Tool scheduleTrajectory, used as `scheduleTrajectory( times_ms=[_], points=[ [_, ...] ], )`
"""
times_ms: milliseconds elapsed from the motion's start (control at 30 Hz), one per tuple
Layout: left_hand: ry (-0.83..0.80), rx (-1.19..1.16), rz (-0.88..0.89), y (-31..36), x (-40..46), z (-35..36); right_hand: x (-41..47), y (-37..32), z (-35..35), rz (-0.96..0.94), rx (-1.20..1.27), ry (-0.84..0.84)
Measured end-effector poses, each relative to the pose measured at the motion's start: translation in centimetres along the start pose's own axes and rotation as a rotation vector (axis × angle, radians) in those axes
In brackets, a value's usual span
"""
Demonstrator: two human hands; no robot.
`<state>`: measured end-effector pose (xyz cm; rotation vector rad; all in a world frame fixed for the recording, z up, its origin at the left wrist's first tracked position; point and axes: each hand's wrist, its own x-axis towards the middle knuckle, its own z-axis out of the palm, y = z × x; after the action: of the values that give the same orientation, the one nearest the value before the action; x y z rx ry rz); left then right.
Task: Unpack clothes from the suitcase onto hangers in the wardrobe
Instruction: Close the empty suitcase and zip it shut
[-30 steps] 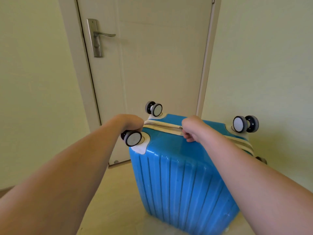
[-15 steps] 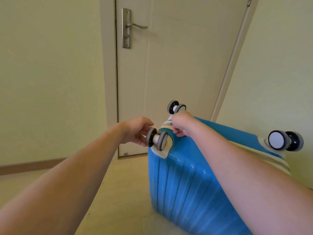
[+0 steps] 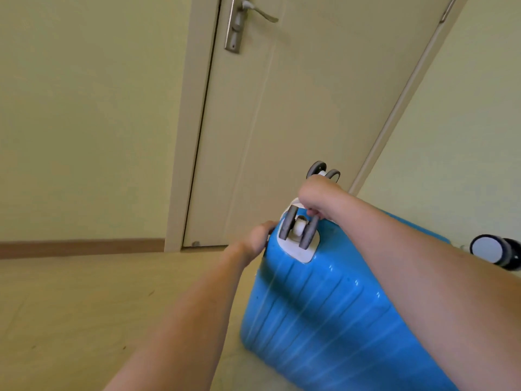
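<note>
A glossy blue ribbed suitcase stands on the floor with its wheeled end up, tilted toward me. My right hand is curled at the top corner, just behind the nearest double wheel, and pinches the zipper pull on the seam; the pull itself is hidden by my fingers. My left hand holds the suitcase's left side at that same corner, its fingertips out of sight behind the edge. No clothes, hangers or wardrobe are in view.
A closed cream door with a metal lever handle stands right behind the suitcase. Another wheel shows past my right hand and one more at the far right. Light wood floor stretches to the left.
My right hand has slid left along the zipper seam to the corner by the near wheel. My left hand dropped from the wheel to the suitcase's side. My view swung left and closer.
</note>
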<state>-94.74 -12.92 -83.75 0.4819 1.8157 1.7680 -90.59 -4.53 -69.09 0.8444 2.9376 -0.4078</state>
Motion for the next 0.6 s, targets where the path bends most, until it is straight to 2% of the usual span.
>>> scheduleTrajectory(
  times_ms=[67, 167, 333, 433, 600],
  points=[
    [-0.014, -0.029, 0.036, -0.1, 0.9, 0.0, -0.3, -1.2, 0.2, 0.072, -0.120, -0.003],
    [-0.071, -0.029, 0.084, -1.5, 2.0, -0.3, 0.8, -2.2, 0.0, 0.123, -0.173, 0.044],
    [-0.188, 0.068, 0.034, -3.2, 3.2, -2.1, 2.4, -2.4, 0.3, 0.203, -0.174, -0.013],
    [-0.178, 0.062, 0.027, -3.3, 2.2, -2.5, 2.7, -2.3, 0.6, 0.291, -0.130, -0.051],
    [-0.204, 0.070, 0.092, -3.9, -0.1, -1.8, 1.3, -1.8, 0.8, 0.189, -0.166, -0.025]
  ],
)
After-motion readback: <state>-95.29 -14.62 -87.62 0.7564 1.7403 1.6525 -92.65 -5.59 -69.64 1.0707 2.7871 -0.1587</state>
